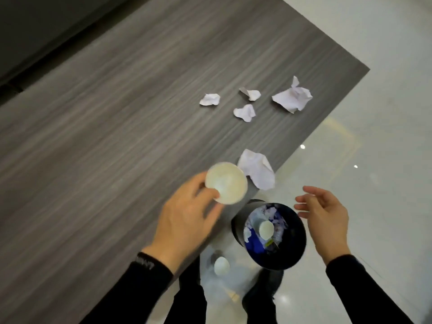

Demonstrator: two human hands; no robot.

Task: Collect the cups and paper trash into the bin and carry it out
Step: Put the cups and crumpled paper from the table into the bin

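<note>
- Cups counted: 2 certain. The first cup is in the left hand, fingers curled round its side and thumb on the rim. Its mouth faces the camera, above the counter near the right edge.
- The second cup lies inside the bin, on top of paper scraps.
- Pale round shape low on the floor beside the counter's edge: cup or reflection, cannot tell.
- Crumpled papers on the counter: 5. Four are grouped near the far right corner: one large paper and three small papers. The fifth paper sits at the right edge, just beside the held cup.
- Bins: 1, black and round, on the floor close against the counter's right edge.
- Right hand: fingers loosely spread, holding nothing, just beside the bin's rim.
</note>
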